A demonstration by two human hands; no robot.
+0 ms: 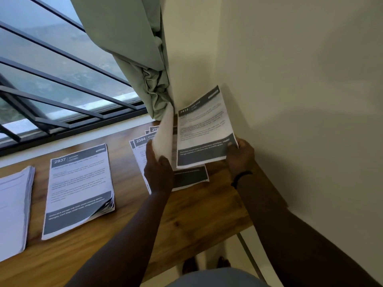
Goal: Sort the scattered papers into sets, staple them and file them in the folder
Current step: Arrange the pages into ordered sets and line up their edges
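Observation:
My left hand (pixel 158 170) grips a curled white sheet (pixel 164 134) standing on edge, its blank back toward me. My right hand (pixel 240 156) pinches the lower right corner of a printed sheet headed 3414 (pixel 204 129), lifted above the table's right end. Under both lies a loose fan of printed sheets (pixel 143 141), the top one headed 2384. A thick stack headed 2937 (pixel 79 189) lies flat at the table's middle, its lower right corner curling up. Another stack of pages (pixel 14 208) sits at the far left. No stapler or folder shows.
The wooden table (pixel 196 214) ends at the right near a cream wall (pixel 300 100). A green curtain (pixel 145 59) hangs bunched at the back corner beside a barred window (pixel 51 79). My feet (pixel 205 265) show on the floor below the table edge.

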